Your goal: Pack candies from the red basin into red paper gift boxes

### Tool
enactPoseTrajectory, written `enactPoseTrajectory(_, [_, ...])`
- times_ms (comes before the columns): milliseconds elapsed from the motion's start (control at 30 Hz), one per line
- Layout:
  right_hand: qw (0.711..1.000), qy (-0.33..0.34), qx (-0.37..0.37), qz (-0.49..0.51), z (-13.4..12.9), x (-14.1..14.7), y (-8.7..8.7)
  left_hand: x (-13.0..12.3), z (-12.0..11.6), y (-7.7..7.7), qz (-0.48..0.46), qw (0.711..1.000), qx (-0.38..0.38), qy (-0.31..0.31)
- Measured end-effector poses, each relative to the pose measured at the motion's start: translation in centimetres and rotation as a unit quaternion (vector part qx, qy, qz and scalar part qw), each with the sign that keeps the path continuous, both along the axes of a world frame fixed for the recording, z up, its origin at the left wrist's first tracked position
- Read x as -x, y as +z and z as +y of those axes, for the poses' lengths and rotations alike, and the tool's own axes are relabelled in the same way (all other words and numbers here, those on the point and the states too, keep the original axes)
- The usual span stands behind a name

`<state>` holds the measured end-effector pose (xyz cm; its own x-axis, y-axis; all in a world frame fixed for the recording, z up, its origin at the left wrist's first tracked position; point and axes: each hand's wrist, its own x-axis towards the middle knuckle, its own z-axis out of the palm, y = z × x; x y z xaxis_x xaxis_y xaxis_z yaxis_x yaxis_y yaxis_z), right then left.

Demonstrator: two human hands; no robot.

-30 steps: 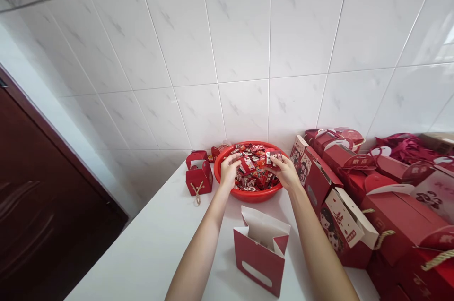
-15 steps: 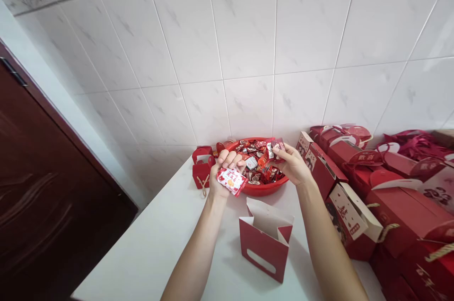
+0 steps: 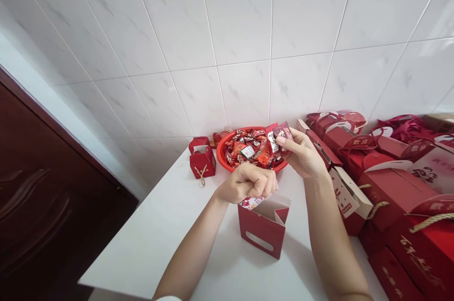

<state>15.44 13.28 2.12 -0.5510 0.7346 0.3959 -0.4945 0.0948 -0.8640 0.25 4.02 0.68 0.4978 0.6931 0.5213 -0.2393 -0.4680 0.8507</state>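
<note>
My left hand (image 3: 250, 184) is turned palm down over the open top of a red paper gift box (image 3: 261, 232). Its fingers are curled, and a white and red snack packet (image 3: 252, 202) shows beneath them at the box's mouth; the rest of the packet is hidden. To the right, my right hand (image 3: 305, 153) pinches wrapped candies (image 3: 282, 136) between thumb and fingers, above the right rim of a red basin (image 3: 220, 153). Many wrapped candies (image 3: 244, 139) fill the basin.
A small red box with a rope tie (image 3: 203, 164) stands left of the basin. Red gift boxes (image 3: 393, 180) with rope handles are stacked along the right side. A tiled wall (image 3: 244, 88) rises behind the white table (image 3: 170, 225); a dark door (image 3: 53, 197) is at left.
My left hand has turned over and moved right and down, bringing the packet to the gift box's mouth. My right hand still holds candies near the basin. The camera view has shifted slightly.
</note>
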Motion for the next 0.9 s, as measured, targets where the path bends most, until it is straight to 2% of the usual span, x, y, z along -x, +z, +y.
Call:
enactPoseTrajectory(167, [1.000,0.003,-0.007,-0.009,-0.2,-0.3,0.3,0.0,0.1,-0.5,0.001,0.999,-0.036,0.034])
enactPoseTrajectory(400, [0.999,-0.030,-0.021,-0.004,-0.2,-0.6,0.5,-0.5,0.0,0.2,-0.015,0.985,-0.118,0.125])
enactPoseTrajectory(533, [0.998,-0.055,-0.012,0.021,-0.1,-1.2,0.8,-0.9,-0.4,-0.8,-0.015,0.961,-0.178,0.210])
enactPoseTrajectory(633, [0.997,-0.069,-0.013,0.034,0.1,-1.7,0.8,-1.0,-0.7,-1.9,0.026,0.950,-0.209,0.232])
enactPoseTrajectory(767, [0.995,-0.091,-0.006,0.038,0.2,-2.2,0.8,-0.6,-0.9,-2.7,0.086,0.946,-0.203,0.236])
enactPoseTrajectory(900, [0.995,-0.093,-0.014,0.031,0.1,-2.2,0.9,0.0,-1.2,-3.2,0.072,0.952,-0.173,0.240])
